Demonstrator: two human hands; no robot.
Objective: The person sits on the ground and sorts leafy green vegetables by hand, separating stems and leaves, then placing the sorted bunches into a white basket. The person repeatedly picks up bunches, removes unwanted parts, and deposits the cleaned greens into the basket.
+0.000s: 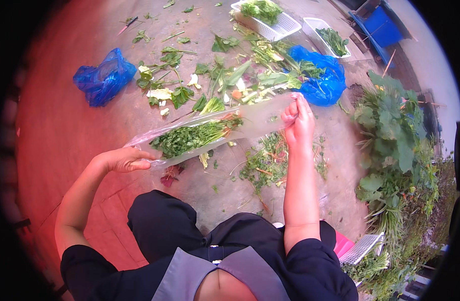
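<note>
A long clear plastic bag [264, 116] is stretched between my two hands above the ground. Inside it lies a bunch of leafy green herbs [192, 137], its leaves toward the left and its stems toward the right. My left hand [128, 158] grips the bag's left end between thumb and fingers. At the right end my right hand [299, 118] pinches the plastic, with its fingers curled in. Beneath the bag, loose herb sprigs and roots [265, 163] are scattered near my right forearm.
Vegetable trimmings [230, 81] litter the concrete beyond the bag. A blue plastic bag [105, 79] sits at left, another blue bag [324, 81] at right. White baskets [286, 30] [309, 26] hold greens. A knife [128, 25] lies far left. Growing plants [392, 131] border the right side.
</note>
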